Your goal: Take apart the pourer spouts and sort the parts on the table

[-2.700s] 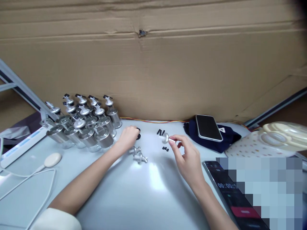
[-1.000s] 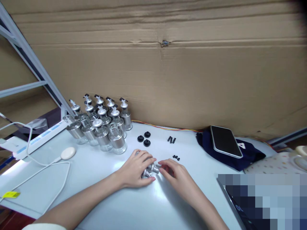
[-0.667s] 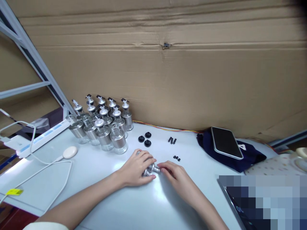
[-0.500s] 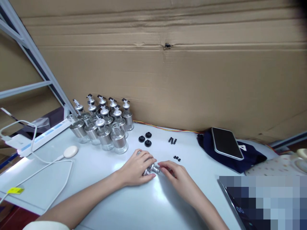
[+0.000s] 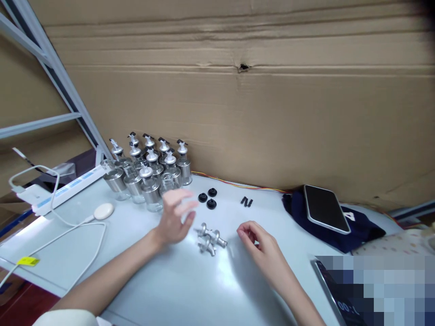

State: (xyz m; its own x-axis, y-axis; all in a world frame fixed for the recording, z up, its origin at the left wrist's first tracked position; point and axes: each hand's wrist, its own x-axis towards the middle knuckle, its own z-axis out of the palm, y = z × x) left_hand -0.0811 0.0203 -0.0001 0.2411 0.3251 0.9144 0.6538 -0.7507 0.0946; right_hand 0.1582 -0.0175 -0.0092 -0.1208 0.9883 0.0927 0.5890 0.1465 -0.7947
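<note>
Brown cardboard wall point(image 5: 217, 113) stands behind the pale, glossy table point(image 5: 163, 290). Half a second ago, the left hand point(image 5: 174, 219) was covering the silver metal pouring spouts point(image 5: 215, 236); now it is lifted to the left, in front of the clear glass bottles with steel bands point(image 5: 151, 194). Its fingers are blurred, loosely bent and apart, and I see nothing held in them. The spouts are therefore uncovered, lying together on the table between both hands. The right hand point(image 5: 261, 243) was at the end of one spout, and is now apart from it, with fingers curled towards the thumb; whether it grips something, I cannot tell. Three round black stepped caps point(image 5: 211, 204) and short black tubes point(image 5: 245, 202) remain lying beyond the spouts.
</note>
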